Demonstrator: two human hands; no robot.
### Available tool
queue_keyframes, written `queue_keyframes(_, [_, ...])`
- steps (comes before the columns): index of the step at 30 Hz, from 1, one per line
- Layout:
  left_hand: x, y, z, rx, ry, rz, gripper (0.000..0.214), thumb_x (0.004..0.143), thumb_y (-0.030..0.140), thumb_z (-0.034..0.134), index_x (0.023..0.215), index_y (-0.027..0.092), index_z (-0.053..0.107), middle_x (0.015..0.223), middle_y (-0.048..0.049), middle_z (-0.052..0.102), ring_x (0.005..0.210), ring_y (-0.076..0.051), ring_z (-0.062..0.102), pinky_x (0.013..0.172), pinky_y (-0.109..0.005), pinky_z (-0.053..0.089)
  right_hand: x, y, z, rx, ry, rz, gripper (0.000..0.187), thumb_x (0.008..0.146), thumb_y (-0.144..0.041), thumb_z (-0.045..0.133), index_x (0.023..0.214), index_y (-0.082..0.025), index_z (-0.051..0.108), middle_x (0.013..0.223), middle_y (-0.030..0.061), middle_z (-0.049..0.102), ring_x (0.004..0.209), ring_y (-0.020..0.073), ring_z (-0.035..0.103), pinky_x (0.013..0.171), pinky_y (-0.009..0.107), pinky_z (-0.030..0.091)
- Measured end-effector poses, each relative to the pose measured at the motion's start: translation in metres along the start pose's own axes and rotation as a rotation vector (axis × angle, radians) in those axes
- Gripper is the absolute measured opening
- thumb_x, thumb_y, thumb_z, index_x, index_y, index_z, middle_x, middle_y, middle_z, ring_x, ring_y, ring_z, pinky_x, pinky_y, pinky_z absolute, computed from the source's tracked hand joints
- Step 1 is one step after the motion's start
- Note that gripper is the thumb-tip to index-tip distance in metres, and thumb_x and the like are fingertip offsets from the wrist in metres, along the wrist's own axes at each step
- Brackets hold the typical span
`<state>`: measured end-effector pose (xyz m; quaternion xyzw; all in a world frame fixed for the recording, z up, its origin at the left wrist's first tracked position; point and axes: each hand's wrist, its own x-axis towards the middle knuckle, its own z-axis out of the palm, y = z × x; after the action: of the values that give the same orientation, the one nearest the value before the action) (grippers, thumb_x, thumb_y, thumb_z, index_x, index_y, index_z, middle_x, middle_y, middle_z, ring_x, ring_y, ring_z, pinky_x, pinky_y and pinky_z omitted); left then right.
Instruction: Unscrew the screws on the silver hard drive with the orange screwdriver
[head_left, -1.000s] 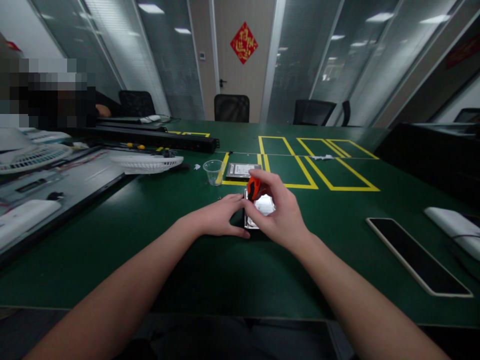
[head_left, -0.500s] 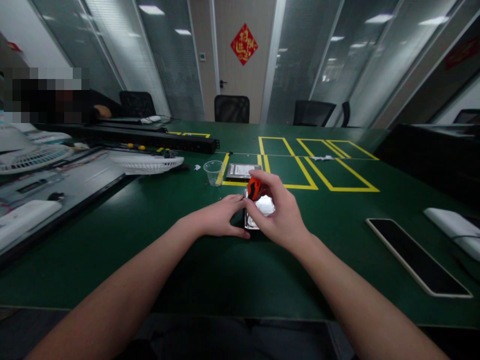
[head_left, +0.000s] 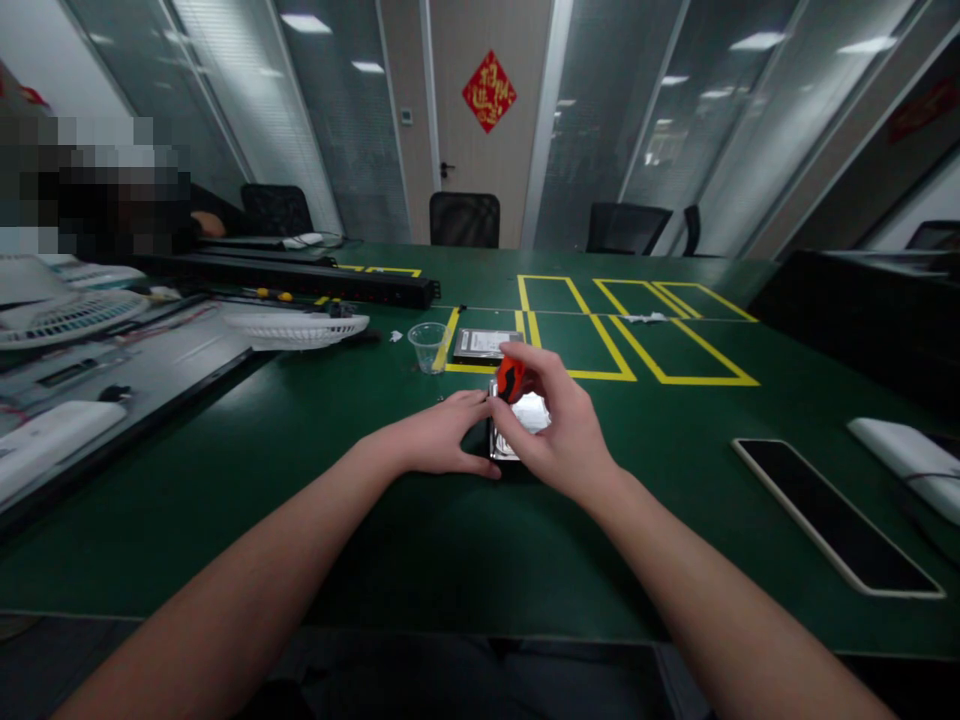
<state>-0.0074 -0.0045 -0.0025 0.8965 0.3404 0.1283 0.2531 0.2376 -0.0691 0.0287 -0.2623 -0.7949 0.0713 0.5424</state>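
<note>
A shiny silver hard drive [head_left: 531, 412] lies on the green table in front of me, partly covered by my hands. My left hand [head_left: 450, 432] grips its left side, fingers at the far corner and thumb at the near corner. Above the drive, my right hand [head_left: 559, 425] is closed around the orange and black handle of a screwdriver [head_left: 511, 379], held roughly upright. The screwdriver's tip is hidden behind my fingers. Just beyond is a second hard drive [head_left: 480, 344] with a white label, and a clear plastic cup [head_left: 428, 348] stands to its left.
Yellow tape rectangles [head_left: 634, 378] mark the table [head_left: 600, 610]. At right lie a phone [head_left: 832, 515] and a white device [head_left: 911, 465] with a cable. White fan parts [head_left: 296, 328], a grey panel [head_left: 142, 350] and a long black bar [head_left: 315, 280] occupy the left. A person sits at far left.
Both hands, the screwdriver and the hard drive hold nearly the same position. The view has shifted very slightly, and the person at far left has moved a little.
</note>
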Motion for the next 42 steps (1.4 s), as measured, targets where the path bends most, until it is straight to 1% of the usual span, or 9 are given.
queue_keyframes(3, [0.0, -0.002, 0.002, -0.009, 0.005, 0.0, 0.106, 0.093, 0.071, 0.111, 0.182, 0.027, 0.074, 0.198, -0.0219, 0.064, 0.189, -0.055, 0.055, 0.158, -0.072, 0.046, 0.001, -0.001, 0.0, 0.0, 0.017, -0.021, 0.055, 0.119, -0.018, 0.077, 0.172, -0.031, 0.071, 0.156, 0.0137, 0.088, 0.135, 0.0342, 0.09, 0.12, 0.056, 0.078])
queue_keyframes(13, [-0.003, 0.002, -0.001, 0.018, 0.003, -0.011, 0.103, 0.095, 0.072, 0.11, 0.18, 0.027, 0.073, 0.191, -0.021, 0.07, 0.187, -0.055, 0.057, 0.154, -0.071, 0.052, 0.001, -0.002, 0.0, -0.012, 0.002, 0.016, 0.055, 0.119, -0.018, 0.072, 0.172, -0.031, 0.069, 0.149, 0.0126, 0.087, 0.123, 0.0313, 0.089, 0.109, 0.052, 0.079])
queue_keyframes(17, [-0.003, 0.007, -0.003, 0.009, -0.011, -0.029, 0.103, 0.094, 0.068, 0.112, 0.18, 0.029, 0.073, 0.194, -0.0187, 0.067, 0.187, -0.054, 0.057, 0.155, -0.069, 0.051, -0.001, -0.001, 0.0, -0.008, 0.003, 0.027, 0.06, 0.117, -0.017, 0.071, 0.174, -0.03, 0.065, 0.155, 0.0146, 0.085, 0.127, 0.0323, 0.089, 0.113, 0.053, 0.078])
queue_keyframes(20, [-0.002, 0.005, -0.003, 0.0, -0.014, -0.034, 0.106, 0.093, 0.069, 0.112, 0.183, 0.029, 0.072, 0.194, -0.0196, 0.067, 0.187, -0.054, 0.056, 0.156, -0.071, 0.049, 0.0, -0.002, -0.001, -0.011, 0.001, 0.025, 0.059, 0.117, -0.018, 0.072, 0.175, -0.031, 0.065, 0.156, 0.0141, 0.085, 0.127, 0.0321, 0.089, 0.114, 0.053, 0.078])
queue_keyframes(24, [-0.001, -0.002, 0.0, -0.036, -0.013, -0.004, 0.107, 0.093, 0.07, 0.112, 0.184, 0.03, 0.072, 0.203, -0.0211, 0.06, 0.194, -0.054, 0.048, 0.158, -0.075, 0.043, 0.002, -0.003, -0.002, -0.03, -0.007, 0.007, 0.054, 0.12, -0.023, 0.076, 0.172, -0.032, 0.069, 0.148, 0.0118, 0.087, 0.119, 0.0313, 0.087, 0.108, 0.052, 0.078])
queue_keyframes(28, [-0.001, -0.006, 0.001, -0.058, 0.004, 0.045, 0.103, 0.095, 0.068, 0.112, 0.182, 0.031, 0.073, 0.201, -0.0195, 0.063, 0.193, -0.051, 0.05, 0.158, -0.075, 0.043, 0.004, -0.003, -0.003, -0.051, -0.02, 0.006, 0.053, 0.12, -0.025, 0.078, 0.172, -0.033, 0.07, 0.137, 0.0095, 0.088, 0.111, 0.0307, 0.084, 0.103, 0.053, 0.078])
queue_keyframes(35, [-0.001, -0.005, 0.001, -0.057, 0.004, 0.047, 0.101, 0.094, 0.069, 0.111, 0.181, 0.031, 0.074, 0.198, -0.0179, 0.066, 0.193, -0.05, 0.051, 0.159, -0.071, 0.043, 0.005, -0.002, -0.002, -0.03, 0.005, -0.035, 0.049, 0.121, -0.021, 0.076, 0.17, -0.032, 0.073, 0.134, 0.0087, 0.086, 0.102, 0.0268, 0.081, 0.097, 0.048, 0.077])
queue_keyframes(38, [-0.001, -0.002, 0.001, -0.042, -0.001, 0.035, 0.103, 0.095, 0.069, 0.111, 0.182, 0.029, 0.073, 0.2, -0.0198, 0.063, 0.193, -0.052, 0.05, 0.159, -0.073, 0.041, 0.004, -0.001, -0.001, -0.022, 0.0, -0.026, 0.051, 0.121, -0.021, 0.075, 0.171, -0.032, 0.073, 0.139, 0.01, 0.087, 0.107, 0.0279, 0.083, 0.101, 0.05, 0.078])
queue_keyframes(42, [-0.002, 0.003, -0.002, -0.025, 0.001, 0.019, 0.106, 0.094, 0.068, 0.111, 0.184, 0.028, 0.071, 0.195, -0.0205, 0.067, 0.187, -0.054, 0.057, 0.156, -0.071, 0.048, 0.001, -0.001, 0.0, -0.003, -0.004, 0.021, 0.06, 0.117, -0.019, 0.074, 0.176, -0.033, 0.071, 0.148, 0.0121, 0.088, 0.117, 0.0314, 0.087, 0.111, 0.055, 0.08])
